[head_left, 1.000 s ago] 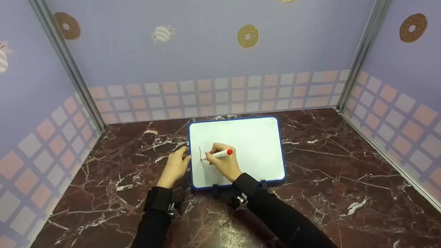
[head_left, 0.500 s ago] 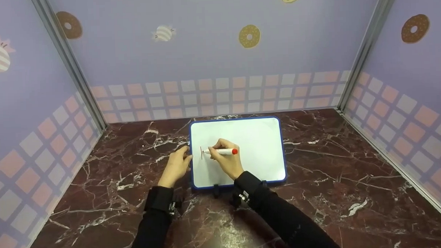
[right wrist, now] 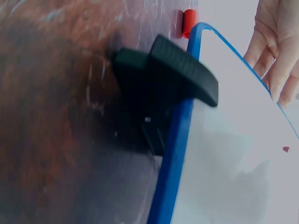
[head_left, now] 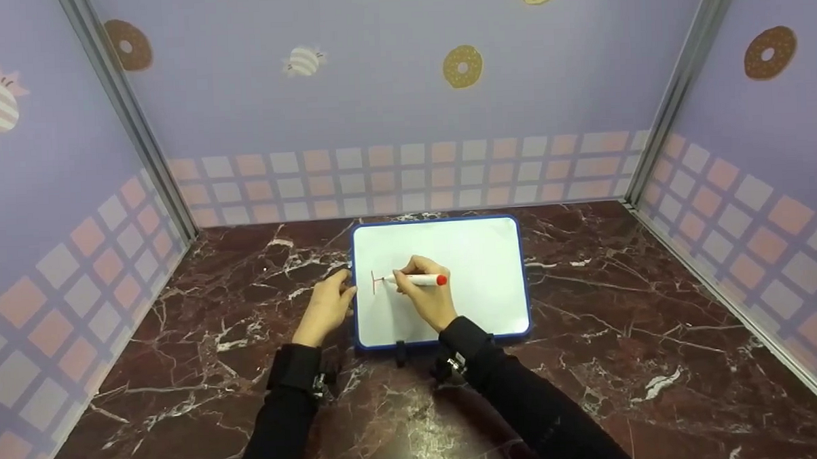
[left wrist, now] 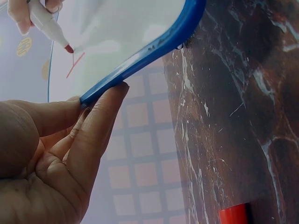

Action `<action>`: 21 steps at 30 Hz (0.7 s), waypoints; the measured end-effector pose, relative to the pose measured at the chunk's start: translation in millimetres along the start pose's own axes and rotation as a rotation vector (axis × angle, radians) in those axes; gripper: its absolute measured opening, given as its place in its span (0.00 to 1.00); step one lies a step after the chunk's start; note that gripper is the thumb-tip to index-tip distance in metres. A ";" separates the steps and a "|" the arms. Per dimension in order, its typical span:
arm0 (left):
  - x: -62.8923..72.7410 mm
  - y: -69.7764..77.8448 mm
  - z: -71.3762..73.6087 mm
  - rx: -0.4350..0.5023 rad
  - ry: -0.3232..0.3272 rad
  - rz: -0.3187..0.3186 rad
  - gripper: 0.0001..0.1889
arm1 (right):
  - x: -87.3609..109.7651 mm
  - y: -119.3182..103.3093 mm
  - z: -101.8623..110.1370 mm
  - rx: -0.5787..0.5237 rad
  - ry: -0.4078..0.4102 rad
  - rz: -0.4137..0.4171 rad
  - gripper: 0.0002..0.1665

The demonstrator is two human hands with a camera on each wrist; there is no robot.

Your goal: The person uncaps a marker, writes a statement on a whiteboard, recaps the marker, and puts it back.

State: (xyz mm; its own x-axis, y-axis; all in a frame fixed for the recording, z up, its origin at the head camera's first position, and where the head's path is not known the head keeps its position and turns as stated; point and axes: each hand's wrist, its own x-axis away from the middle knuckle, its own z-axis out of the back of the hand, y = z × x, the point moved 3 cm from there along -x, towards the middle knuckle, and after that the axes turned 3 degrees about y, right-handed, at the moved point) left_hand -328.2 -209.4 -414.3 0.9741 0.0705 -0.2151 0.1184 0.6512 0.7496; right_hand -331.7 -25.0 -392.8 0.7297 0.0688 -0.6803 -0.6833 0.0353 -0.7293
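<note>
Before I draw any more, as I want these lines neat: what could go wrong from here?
The right hand is close beside the red lines, so it might smear them. The left hand pinches the edge of the whiteboard; a tug could shift it. The red cylinder, perhaps the cap of the marker, seems loose and might roll away.

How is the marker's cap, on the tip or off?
Off: the marker shows its bare tip, and a red cap sits on the table.
</note>
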 end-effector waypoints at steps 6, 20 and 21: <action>0.0 -0.9 -0.2 0.000 0.008 -0.001 0.16 | -1.3 0.2 2.7 0.017 0.008 -0.006 0.09; 0.1 0.1 -0.1 0.010 0.011 0.000 0.14 | -10.1 31.9 -2.4 0.028 0.047 0.034 0.10; 0.0 0.4 0.1 0.004 0.011 0.001 0.14 | -10.4 30.7 -2.7 0.033 0.048 0.033 0.10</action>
State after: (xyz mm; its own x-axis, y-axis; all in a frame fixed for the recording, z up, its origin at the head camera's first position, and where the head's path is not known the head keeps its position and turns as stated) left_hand -328.1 -209.3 -413.9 0.9720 0.0801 -0.2211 0.1178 0.6480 0.7525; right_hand -360.2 -27.4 -408.4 0.7065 0.0223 -0.7074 -0.7070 0.0667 -0.7040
